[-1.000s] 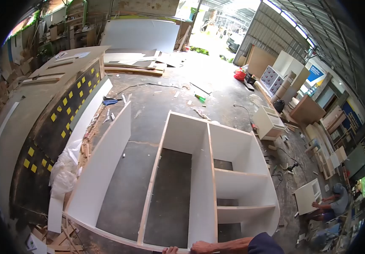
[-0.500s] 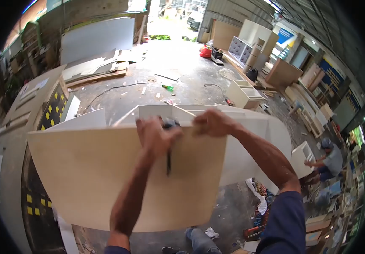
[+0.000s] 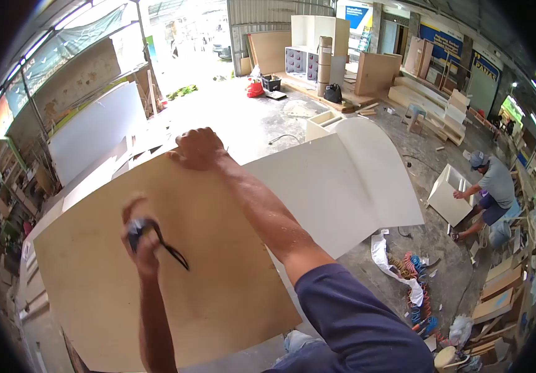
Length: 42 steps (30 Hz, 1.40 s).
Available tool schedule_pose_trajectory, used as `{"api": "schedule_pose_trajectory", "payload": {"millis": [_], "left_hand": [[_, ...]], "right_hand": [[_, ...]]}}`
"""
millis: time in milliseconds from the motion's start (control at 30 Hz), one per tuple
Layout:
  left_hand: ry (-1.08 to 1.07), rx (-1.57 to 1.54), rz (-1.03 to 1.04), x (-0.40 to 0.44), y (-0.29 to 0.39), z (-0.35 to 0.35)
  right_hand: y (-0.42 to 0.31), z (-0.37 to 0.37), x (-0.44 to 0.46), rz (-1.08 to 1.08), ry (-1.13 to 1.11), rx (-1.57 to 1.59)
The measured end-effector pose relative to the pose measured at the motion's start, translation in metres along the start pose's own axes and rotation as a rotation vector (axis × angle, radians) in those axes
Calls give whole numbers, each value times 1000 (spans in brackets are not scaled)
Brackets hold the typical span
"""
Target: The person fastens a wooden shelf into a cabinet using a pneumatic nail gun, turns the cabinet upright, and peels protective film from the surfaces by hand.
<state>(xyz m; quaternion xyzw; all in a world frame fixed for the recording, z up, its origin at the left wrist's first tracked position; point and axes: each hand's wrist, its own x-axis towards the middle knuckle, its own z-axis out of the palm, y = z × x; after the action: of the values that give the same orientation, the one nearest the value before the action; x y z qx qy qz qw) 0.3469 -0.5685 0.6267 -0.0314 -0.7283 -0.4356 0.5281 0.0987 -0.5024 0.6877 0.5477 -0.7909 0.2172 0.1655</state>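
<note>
A large tan wooden board [image 3: 224,304] stands tilted in front of me, its upper edge slanting up to the right. My right hand [image 3: 199,149] is closed over that top edge near its upper corner. In front of the board's face, my left hand [image 3: 144,245] is wrapped round a dark tape measure [image 3: 136,232], with a black strap dangling to the right. That hand is slightly blurred, and no blade shows. Behind the board on the right spreads a white panel piece [image 3: 317,180] with a curved end.
To the right, a co-worker [image 3: 497,180] bends over a white cabinet box [image 3: 449,194]. Coiled air hoses [image 3: 414,264] and a white cloth [image 3: 381,252] lie on the floor. Farther back are a red bag [image 3: 255,88], a black crate [image 3: 271,82] and stacked cabinets [image 3: 321,31].
My left hand has dropped from the top edge with the tape measure. My right hand has shifted left along the edge. The board is more tilted, and my view has turned right.
</note>
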Motion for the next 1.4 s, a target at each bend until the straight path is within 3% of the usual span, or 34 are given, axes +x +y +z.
{"api": "schedule_pose_trajectory", "payload": {"millis": [33, 100, 167, 267, 433, 500, 567, 600, 633, 700, 1033, 1233, 1400], "left_hand": [[-16, 92, 17, -28, 6, -12], [-116, -89, 86, -50, 21, 19], [-272, 61, -63, -52, 32, 16], [-302, 82, -203, -45, -3, 17], [-354, 17, -126, 19, -54, 18], [-539, 210, -118, 51, -77, 16], [-554, 177, -130, 63, -97, 17], [-608, 219, -139, 80, -109, 23], [-652, 276, -145, 90, -113, 25], [-701, 263, -170, 122, -156, 35], [-669, 177, -205, 199, -294, 33], [-669, 128, -248, 223, -340, 42], [-652, 172, -288, 218, -326, 39]], "right_hand": [[-12, 4, -2, 0, 7, -10], [12, 17, 36, 15, 2, -5], [21, 27, 62, 9, 81, -97], [44, 48, 97, 26, 187, -167], [80, 90, 154, 247, 316, -300], [90, 100, 159, 372, 190, -243], [87, 107, 142, 496, 98, -76], [88, 104, 139, 536, -68, -99], [80, 98, 131, 536, -67, -100], [93, 91, 125, 547, -291, 156], [147, 169, 214, 583, -311, 202], [177, 205, 240, 598, -309, 229], [182, 204, 233, 547, -338, 253]]}}
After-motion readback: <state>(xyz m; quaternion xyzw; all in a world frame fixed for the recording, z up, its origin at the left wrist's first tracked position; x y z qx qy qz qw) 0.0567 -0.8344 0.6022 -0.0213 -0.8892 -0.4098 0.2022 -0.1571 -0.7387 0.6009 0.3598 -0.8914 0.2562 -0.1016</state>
